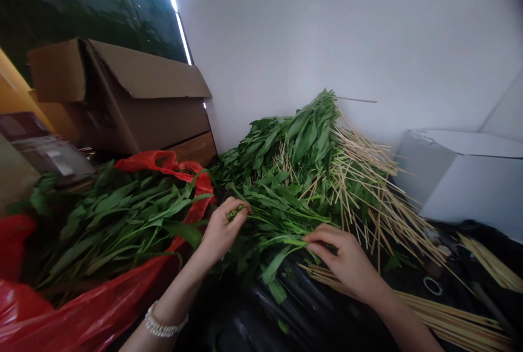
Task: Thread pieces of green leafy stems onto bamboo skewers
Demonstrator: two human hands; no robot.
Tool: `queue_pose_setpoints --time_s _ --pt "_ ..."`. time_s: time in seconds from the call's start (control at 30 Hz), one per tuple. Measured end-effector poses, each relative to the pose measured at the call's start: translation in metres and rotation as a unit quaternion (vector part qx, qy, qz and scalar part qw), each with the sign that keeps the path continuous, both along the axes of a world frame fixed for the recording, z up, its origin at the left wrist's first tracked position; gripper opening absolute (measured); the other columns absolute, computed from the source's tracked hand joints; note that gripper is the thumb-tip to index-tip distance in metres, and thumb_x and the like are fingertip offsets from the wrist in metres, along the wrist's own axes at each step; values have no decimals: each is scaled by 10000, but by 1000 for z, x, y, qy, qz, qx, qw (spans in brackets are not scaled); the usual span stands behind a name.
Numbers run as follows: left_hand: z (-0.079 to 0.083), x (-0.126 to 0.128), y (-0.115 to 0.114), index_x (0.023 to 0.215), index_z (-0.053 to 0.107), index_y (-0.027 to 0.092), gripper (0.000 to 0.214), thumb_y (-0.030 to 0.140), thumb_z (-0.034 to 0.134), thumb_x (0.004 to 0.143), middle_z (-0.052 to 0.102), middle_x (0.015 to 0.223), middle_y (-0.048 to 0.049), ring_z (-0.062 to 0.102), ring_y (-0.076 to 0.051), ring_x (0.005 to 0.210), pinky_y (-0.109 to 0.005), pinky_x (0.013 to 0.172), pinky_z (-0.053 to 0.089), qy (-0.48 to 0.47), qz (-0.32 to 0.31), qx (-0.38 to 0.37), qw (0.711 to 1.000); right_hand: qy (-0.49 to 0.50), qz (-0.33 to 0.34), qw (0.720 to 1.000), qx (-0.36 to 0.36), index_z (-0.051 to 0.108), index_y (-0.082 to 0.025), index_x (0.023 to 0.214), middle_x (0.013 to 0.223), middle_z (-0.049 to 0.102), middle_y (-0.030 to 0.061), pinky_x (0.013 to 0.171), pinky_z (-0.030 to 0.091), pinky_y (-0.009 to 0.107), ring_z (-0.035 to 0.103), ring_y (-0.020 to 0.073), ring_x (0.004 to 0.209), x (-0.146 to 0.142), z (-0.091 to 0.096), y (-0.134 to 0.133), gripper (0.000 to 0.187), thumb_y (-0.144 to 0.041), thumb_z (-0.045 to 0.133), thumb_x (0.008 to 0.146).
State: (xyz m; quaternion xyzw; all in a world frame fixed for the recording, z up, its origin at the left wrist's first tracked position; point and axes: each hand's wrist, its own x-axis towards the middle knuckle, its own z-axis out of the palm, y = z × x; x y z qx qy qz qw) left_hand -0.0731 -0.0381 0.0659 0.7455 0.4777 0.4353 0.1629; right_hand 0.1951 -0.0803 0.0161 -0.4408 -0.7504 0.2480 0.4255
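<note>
My left hand (220,229), with a beaded bracelet on the wrist, is closed around a bunch of green stems (236,212) whose cut ends show between thumb and fingers. Thumb and forefinger of my right hand (347,256) pinch the pale end of a leafy green stem (292,242), which looks like water spinach. Its leaves hang over black plastic (302,297). More loose leafy stems (281,207) lie between and just beyond both hands. Behind them, leafy bundles (312,128) are heaped up, with many thin wooden sticks (363,177) poking out to the right.
A red plastic bag (122,286) full of leafy greens (110,216) stands at left. Behind it is an open cardboard box (155,101). At right are a white box (478,177), loose sticks (449,314) and a roll of tape (432,285). A white wall (327,25) rises behind.
</note>
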Motion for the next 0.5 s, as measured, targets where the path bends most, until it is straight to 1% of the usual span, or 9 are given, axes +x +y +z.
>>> queue_pose_setpoints --time_s 0.07,0.17,0.23,0.3,0.33,0.4,0.5 --pt "5 4 -4 779 620 165 263 281 429 918 625 868 -44 587 -175 872 -268 827 445 8 -51 3 999 0 11 1000 2 736 -233 894 885 688 29 782 488 290 652 183 845 -2 -2 0 119 -219 621 865" --pt "5 18 -13 870 628 174 271 289 400 961 660 845 -22 612 -158 820 -247 783 460 38 -111 -50 992 -11 6 1000 17 738 -229 896 900 681 31 796 486 291 649 181 858 -6 -5 -1 126 -181 628 858" --pt "1 28 -18 995 651 192 229 317 463 957 700 937 -17 637 -166 878 -240 805 456 87 -143 -69 983 -25 2 999 31 738 -221 896 896 674 32 793 486 289 645 179 857 -8 -6 -2 134 -152 631 853" --pt "-5 36 -22 1103 648 215 246 352 566 916 707 1058 -24 644 -185 968 -244 852 446 145 -176 -62 972 -38 3 998 47 736 -211 898 886 666 34 781 488 287 638 179 851 -10 -6 -3 142 -129 630 853" --pt "-7 38 -23 1123 647 225 265 359 598 900 710 1060 -25 648 -187 968 -244 849 445 176 -190 -57 964 -44 3 997 57 734 -207 903 881 662 35 777 489 288 633 179 849 -11 -5 -4 146 -120 627 855" --pt "-10 43 -24 1077 666 234 211 331 602 901 717 976 -17 656 -177 899 -237 796 448 236 -207 -46 948 -53 5 995 80 728 -201 917 878 656 40 773 490 293 621 182 846 -13 -6 -5 152 -112 618 863" --pt "-10 46 -24 922 676 218 110 244 569 906 689 829 -5 639 -158 773 -220 683 428 301 -205 -30 931 -81 6 990 114 712 -201 959 885 645 47 774 489 317 596 195 853 -15 -8 -6 168 -122 578 897"
